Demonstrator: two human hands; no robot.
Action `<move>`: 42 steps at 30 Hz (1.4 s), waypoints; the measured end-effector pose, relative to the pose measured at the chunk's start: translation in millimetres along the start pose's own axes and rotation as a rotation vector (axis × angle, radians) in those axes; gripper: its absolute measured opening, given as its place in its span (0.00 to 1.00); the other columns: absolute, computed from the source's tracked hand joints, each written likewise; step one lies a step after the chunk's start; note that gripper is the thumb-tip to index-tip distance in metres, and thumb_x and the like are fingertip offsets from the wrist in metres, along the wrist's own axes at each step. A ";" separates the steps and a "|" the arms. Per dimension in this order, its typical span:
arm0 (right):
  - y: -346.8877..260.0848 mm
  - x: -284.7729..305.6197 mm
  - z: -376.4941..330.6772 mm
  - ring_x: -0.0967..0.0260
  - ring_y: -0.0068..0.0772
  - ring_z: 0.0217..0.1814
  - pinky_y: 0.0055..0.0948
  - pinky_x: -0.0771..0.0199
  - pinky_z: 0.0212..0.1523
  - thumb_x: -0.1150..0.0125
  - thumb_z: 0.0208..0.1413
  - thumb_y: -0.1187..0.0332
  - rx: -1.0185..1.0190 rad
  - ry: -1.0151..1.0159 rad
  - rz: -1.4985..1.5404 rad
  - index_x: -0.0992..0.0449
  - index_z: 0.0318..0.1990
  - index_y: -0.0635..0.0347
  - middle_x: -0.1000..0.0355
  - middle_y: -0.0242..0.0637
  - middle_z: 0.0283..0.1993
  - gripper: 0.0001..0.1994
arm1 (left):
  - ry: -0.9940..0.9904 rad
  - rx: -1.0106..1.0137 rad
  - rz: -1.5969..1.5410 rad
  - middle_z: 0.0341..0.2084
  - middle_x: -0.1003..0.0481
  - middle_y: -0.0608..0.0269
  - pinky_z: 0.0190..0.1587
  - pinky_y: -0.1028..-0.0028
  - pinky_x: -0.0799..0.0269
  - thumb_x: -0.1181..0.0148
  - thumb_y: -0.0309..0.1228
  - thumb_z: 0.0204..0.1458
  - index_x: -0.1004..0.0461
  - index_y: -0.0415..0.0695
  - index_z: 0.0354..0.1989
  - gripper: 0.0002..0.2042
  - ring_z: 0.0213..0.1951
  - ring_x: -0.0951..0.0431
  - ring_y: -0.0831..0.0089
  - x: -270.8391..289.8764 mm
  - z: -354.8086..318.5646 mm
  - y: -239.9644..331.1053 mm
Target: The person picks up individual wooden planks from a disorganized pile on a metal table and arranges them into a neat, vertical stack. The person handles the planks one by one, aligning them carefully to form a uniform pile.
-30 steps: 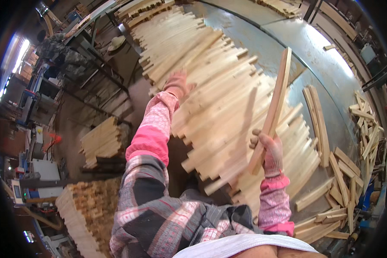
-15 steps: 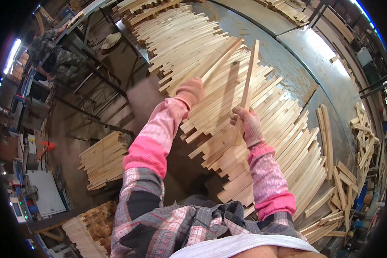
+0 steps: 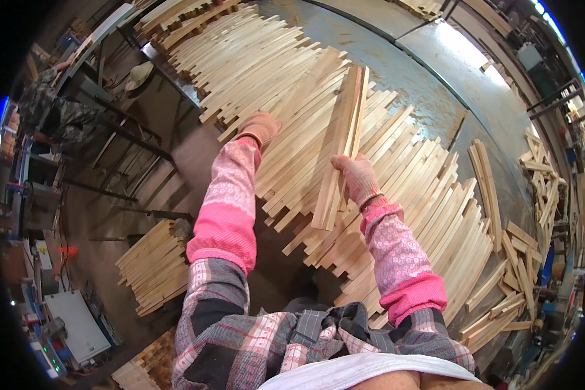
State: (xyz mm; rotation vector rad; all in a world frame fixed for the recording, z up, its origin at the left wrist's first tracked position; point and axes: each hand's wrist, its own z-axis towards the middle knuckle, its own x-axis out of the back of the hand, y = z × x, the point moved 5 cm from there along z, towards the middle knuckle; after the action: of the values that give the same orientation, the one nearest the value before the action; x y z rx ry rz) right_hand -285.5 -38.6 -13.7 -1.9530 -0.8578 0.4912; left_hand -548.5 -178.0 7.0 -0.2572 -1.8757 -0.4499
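Observation:
My left hand, in a salmon-pink knit glove, is closed around the near end of a pale wooden strip. That strip slants away to the far right, low over a long row of similar wooden strips. My right hand, gloved alike, grips a wooden strip from its right side, with its broad face showing. A narrow edge runs along that strip's right side; I cannot tell whether this is a second strip. The held piece lies above the row. Most fingers of both hands are hidden.
A grey metal table with sawdust carries the row. Loose offcuts lie to the right. At the left are a smaller stack of strips, a dark metal frame and a person in camouflage clothing.
The left-hand strip has come down and left, closer to the row. My right hand has shifted slightly left and turned its strip, so a broad face now shows. The view has shifted a little.

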 end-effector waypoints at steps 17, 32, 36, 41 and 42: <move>13.5 -0.9 -21.8 0.23 0.58 0.57 0.50 0.24 0.57 0.46 0.64 0.49 -0.028 -0.130 -0.919 0.18 0.49 0.65 0.22 0.59 0.52 0.25 | -0.100 -0.382 -0.361 0.60 0.29 0.35 0.65 0.57 0.34 0.38 0.57 0.57 0.32 0.37 0.67 0.39 0.63 0.30 0.43 -81.2 -146.5 67.2; 145.8 439.6 -369.7 0.27 0.57 0.60 0.48 0.27 0.60 0.39 0.55 0.54 -0.227 0.852 -0.620 0.23 0.56 0.62 0.25 0.59 0.57 0.25 | -0.080 -0.691 -1.103 0.49 0.22 0.61 0.51 0.76 0.27 0.46 0.20 0.65 0.30 0.32 0.65 0.20 0.45 0.24 0.77 -46.2 -363.9 134.9; 269.6 585.5 -494.4 0.28 0.60 0.62 0.50 0.28 0.62 0.36 0.55 0.51 -0.504 1.165 -0.670 0.25 0.57 0.60 0.26 0.57 0.59 0.28 | -0.264 -0.713 -1.117 0.49 0.21 0.58 0.55 0.74 0.26 0.46 0.17 0.62 0.26 0.34 0.61 0.19 0.48 0.22 0.73 -108.1 -471.5 200.8; 325.6 690.2 -558.6 0.31 0.57 0.67 0.49 0.28 0.64 0.29 0.52 0.49 -0.780 1.241 -0.485 0.35 0.67 0.63 0.30 0.53 0.65 0.40 | -0.525 -0.654 -1.099 0.50 0.22 0.59 0.55 0.76 0.27 0.43 0.18 0.61 0.25 0.34 0.59 0.17 0.48 0.22 0.73 -177.6 -586.4 292.3; 339.5 701.2 -549.3 0.31 0.57 0.68 0.49 0.27 0.64 0.28 0.51 0.49 -0.788 1.251 -0.509 0.38 0.68 0.63 0.31 0.53 0.67 0.42 | -0.551 -0.660 -1.078 0.49 0.22 0.59 0.54 0.77 0.27 0.42 0.18 0.60 0.25 0.34 0.59 0.18 0.48 0.22 0.74 -194.1 -605.2 312.8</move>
State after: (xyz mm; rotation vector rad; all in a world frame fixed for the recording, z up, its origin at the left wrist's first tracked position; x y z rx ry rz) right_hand 664.4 39.4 -30.9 -2.0260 -0.6453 -1.4287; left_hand 157.2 -146.3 59.2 0.2716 -2.2248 -1.8944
